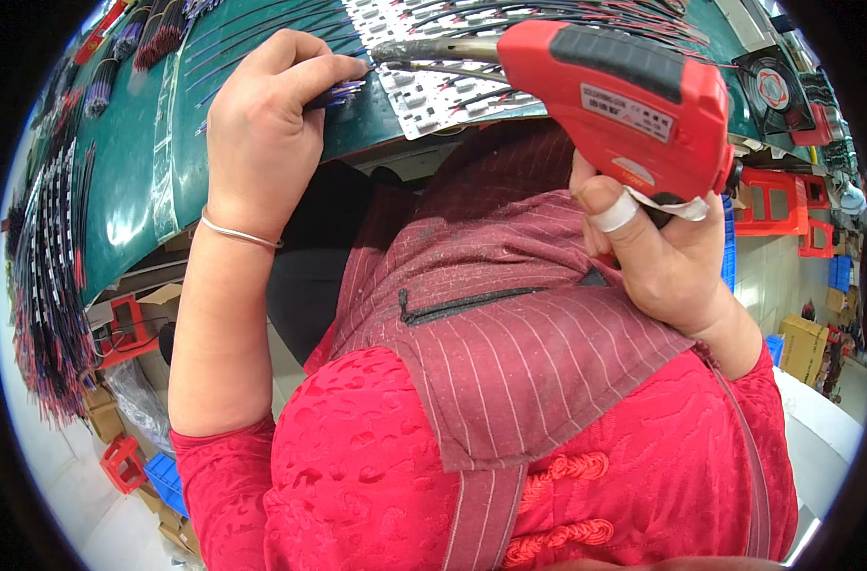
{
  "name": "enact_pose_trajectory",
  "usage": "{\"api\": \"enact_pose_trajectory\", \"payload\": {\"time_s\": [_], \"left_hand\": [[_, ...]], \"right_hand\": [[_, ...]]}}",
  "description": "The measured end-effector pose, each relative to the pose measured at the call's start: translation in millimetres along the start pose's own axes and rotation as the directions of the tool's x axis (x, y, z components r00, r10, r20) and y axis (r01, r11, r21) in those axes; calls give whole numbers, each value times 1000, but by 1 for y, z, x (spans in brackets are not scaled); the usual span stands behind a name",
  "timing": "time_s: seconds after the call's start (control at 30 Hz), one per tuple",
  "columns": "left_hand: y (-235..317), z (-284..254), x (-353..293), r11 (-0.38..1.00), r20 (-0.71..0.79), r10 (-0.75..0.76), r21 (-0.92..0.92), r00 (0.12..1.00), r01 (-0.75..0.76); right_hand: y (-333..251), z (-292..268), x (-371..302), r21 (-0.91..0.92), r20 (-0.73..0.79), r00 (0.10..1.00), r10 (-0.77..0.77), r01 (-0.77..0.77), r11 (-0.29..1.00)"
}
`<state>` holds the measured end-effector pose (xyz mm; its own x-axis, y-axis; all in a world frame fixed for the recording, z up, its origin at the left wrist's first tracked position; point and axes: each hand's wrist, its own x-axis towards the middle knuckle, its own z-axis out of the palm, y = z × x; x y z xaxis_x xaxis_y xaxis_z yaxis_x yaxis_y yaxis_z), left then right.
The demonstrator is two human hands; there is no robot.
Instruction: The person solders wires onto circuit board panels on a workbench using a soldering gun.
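My right hand (666,262), a white strip wrapped round one finger, grips a red and black soldering gun (609,114). The gun's metal tip points left and comes close to the fingertips of my left hand (267,124). That hand is closed in a pinch at the left edge of a white circuit board panel (405,109). Thin dark wires (336,95) with bluish-purple ends stick out from under its fingers; the exact pinch point is hidden. Rows of small parts and black and red wires cover the panel.
The green tabletop (129,205) curves across the top. Bundles of wires (53,295) hang over its left edge, with more bundles (162,33) at the back left. A small black fan (771,88) sits at right. Red stools (776,202) and a cardboard box (802,347) stand below.
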<state>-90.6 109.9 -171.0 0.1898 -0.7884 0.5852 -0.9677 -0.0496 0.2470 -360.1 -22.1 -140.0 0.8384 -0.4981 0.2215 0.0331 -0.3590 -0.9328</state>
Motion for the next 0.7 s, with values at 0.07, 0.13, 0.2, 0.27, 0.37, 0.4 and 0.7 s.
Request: {"api": "enact_pose_trajectory", "payload": {"time_s": [0.07,0.13,0.2,0.27,0.37,0.4,0.7], "left_hand": [[-2,0,-1,1000,-2,6,-15,1000,-7],[-1,-1,-1,1000,3,6,-13,1000,-6],[-1,-1,-1,1000,8,8,-11,1000,-8],[-2,1,0,1000,3,23,-21,1000,-23],[-1,-1,-1,999,-7,40,-4,999,-40],[-1,-1,-1,999,-7,41,-5,999,-41],[1,0,-1,998,-12,68,19,998,-67]], "right_hand": [[0,1,1,-8,10,1000,-27,28,1000],[-2,7,4,97,-33,997,-65,67,993],[-6,9,4,115,-36,999,-27,31,993],[-6,8,3,130,-41,999,10,-5,991],[-4,2,2,57,10,1000,27,-27,998],[-2,0,0,32,25,999,30,-31,999],[-5,3,4,34,3,1000,-7,7,999]]}}
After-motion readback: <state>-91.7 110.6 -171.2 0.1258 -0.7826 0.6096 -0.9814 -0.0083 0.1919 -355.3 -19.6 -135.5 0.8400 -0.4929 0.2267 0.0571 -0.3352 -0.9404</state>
